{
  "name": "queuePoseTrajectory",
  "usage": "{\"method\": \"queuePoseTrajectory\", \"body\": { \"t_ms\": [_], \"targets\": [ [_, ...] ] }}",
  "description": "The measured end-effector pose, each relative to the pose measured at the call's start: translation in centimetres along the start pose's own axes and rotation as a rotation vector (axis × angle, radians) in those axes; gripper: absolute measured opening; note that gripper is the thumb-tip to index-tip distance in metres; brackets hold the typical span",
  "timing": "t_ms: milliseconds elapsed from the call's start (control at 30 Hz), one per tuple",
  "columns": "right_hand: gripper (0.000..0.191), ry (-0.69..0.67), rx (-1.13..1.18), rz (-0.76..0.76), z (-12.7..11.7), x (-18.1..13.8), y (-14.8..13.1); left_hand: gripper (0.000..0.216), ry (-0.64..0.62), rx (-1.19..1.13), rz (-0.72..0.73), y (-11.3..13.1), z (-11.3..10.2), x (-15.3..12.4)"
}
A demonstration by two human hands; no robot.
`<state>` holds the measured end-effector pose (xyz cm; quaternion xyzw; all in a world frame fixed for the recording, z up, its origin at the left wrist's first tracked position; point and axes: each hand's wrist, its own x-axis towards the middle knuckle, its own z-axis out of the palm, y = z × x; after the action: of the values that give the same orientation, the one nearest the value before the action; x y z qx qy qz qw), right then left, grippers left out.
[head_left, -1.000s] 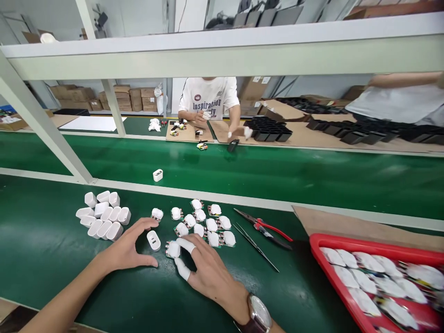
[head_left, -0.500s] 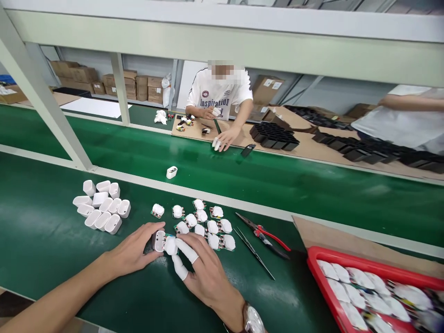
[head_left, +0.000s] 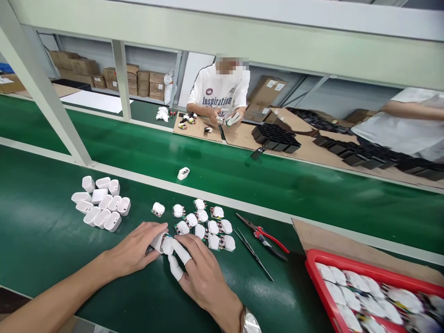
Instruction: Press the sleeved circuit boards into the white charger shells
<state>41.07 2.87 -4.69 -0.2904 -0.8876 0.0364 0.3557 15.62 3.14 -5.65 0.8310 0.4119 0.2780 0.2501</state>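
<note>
Left grip [head_left: 140, 247] clasps a casing [head_left: 157, 242], right grip [head_left: 201, 266] pinches a board [head_left: 168, 246], other boards [head_left: 200, 231] close beyond.

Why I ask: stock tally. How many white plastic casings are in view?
14: twelve clustered casings at left, one casing in the left hand, one casing on the green conveyor. Others may be hidden.

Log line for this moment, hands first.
left hand: holds white case | right hand: holds white-topped board at case opening | pliers: beside tweezers

Through my camera I see, along the far edge of the counter [head_left: 38, 212], from left to right: housings [head_left: 100, 196], circuit boards [head_left: 200, 231], pliers [head_left: 259, 231]; rightmost stands the tray [head_left: 321, 287].
</note>
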Motion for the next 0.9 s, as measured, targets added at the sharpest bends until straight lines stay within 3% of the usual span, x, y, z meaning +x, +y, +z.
{"method": "queuePoseTrajectory", "body": {
  "t_ms": [367, 633, 733, 833, 900],
  "targets": [
    [0.022, -0.061, 0.008, 0.024, -0.1, 0.5, -0.6, 0.070, -0.028, -0.073, 0.001, 0.0, 0.5, 0.1],
    [0.030, -0.096, 0.137, 0.098, 0.7, 0.6, -0.6, 0.070, -0.136, -0.285, -0.203, 0.1, 0.7, -0.4],
    [0.034, -0.081, 0.177, 0.160, 1.0, 0.3, -0.5, 0.054, -0.104, -0.288, -0.169, -0.2, 1.0, -0.7],
    [0.027, -0.125, 0.126, 0.148, 1.0, 0.2, -0.5, 0.032, -0.064, -0.242, -0.077, -0.3, 1.1, -0.8],
    [0.022, -0.167, 0.076, 0.116, 1.1, 0.2, -0.5, 0.028, -0.039, -0.236, -0.037, -0.2, 1.1, -0.7]
  ]
}}
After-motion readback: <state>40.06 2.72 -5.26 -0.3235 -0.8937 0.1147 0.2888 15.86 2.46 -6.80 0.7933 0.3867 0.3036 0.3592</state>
